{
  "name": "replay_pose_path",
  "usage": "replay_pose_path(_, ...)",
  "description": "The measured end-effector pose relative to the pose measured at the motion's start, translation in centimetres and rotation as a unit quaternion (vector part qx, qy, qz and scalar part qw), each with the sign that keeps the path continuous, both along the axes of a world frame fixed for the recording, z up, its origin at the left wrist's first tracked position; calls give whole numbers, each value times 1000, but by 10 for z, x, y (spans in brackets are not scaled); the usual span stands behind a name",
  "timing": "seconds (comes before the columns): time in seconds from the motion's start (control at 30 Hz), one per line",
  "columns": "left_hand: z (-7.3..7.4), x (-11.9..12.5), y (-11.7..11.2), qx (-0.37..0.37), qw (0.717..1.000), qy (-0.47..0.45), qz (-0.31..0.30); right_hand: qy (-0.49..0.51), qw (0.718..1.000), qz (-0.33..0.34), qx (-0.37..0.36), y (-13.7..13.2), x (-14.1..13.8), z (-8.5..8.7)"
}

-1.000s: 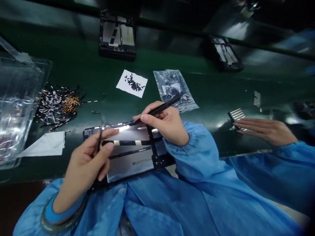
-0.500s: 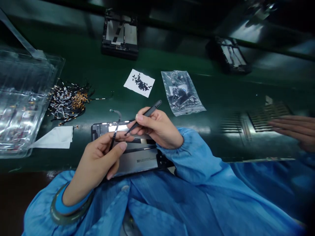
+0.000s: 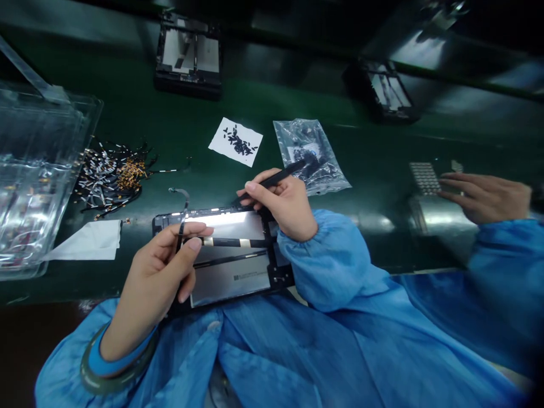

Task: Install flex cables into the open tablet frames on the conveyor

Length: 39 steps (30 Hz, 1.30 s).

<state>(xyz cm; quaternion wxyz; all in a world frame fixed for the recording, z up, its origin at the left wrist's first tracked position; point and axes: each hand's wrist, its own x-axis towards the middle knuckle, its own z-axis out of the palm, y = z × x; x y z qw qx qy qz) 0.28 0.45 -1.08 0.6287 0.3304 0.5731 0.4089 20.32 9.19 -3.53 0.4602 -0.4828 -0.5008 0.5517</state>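
Observation:
My left hand (image 3: 159,275) is closed, pinching a thin flex cable (image 3: 185,207) between thumb and fingers. The cable's upper end curls free above the hand. Under both hands lies an opened tablet frame (image 3: 250,277) with silvery panels and a dark strip across it. My right hand (image 3: 284,204) is wrapped round slim black tweezers (image 3: 276,177), tilted with the lower end near the tablet's top edge. Their tip is hard to make out against the dark table. Beyond the right hand is a white paper (image 3: 219,141) bearing small black oval pieces (image 3: 240,143).
A heap of flex cables (image 3: 114,175) lies left, beside a clear plastic tray (image 3: 38,141) and a white cloth (image 3: 91,241). A clear bag (image 3: 314,156) holds dark parts. Stacked tablet frames (image 3: 189,56) stand behind. At right, a co-worker's hand (image 3: 488,195) is near a small-celled sheet (image 3: 425,178).
My right hand has moved away from the left hand, up and right, with the tweezers. My left hand shifted slightly left, still holding the cable. The co-worker's hand has risen and moved left.

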Motion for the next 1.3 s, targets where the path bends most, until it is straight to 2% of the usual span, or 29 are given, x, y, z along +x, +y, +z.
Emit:
replay_pose_path(0.27, 1, 1, -1, 4, 1000, 8, -5, -69, 998, 14, -6, 0, -6, -8)
replay_pose_path(0.5, 5, 4, -1, 17, 999, 32, -12, -193, 978, 1, 85, -5, -6, -15)
replay_pose_path(0.57, 5, 4, -1, 20, 999, 38, -18, -171, 981, -12, 89, -5, -5, -14)
replay_pose_path(0.67, 5, 4, -2, 25, 998, 50, -27, -68, 994, -12, 86, -4, -3, -6)
replay_pose_path(0.73, 5, 4, -2, 34, 997, 60, -43, -26, 997, 16, 69, -6, -6, 3)
replay_pose_path(0.87, 0, 5, -2, 85, 988, 81, -103, -35, 993, 110, 4, -17, -24, 22)
replay_pose_path(0.97, -5, 6, -1, 201, 956, 177, -118, -72, 989, 131, 10, -27, -38, 28)
replay_pose_path(1.0, -6, 6, -1, 263, 930, 235, -103, -94, 988, 117, 35, -30, -41, 28)
replay_pose_path(1.07, -8, 5, 1, 378, 854, 353, -49, -152, 974, 83, 144, -35, -43, 26)
replay_pose_path(1.13, -9, 4, 2, 441, 790, 426, 5, -215, 932, 63, 285, -39, -43, 22)
replay_pose_path(1.2, -10, 4, 2, 450, 769, 453, 40, -277, 877, 61, 389, -42, -42, 18)
replay_pose_path(1.3, -12, 4, 1, 445, 773, 447, 67, -353, 818, 71, 448, -46, -43, 14)
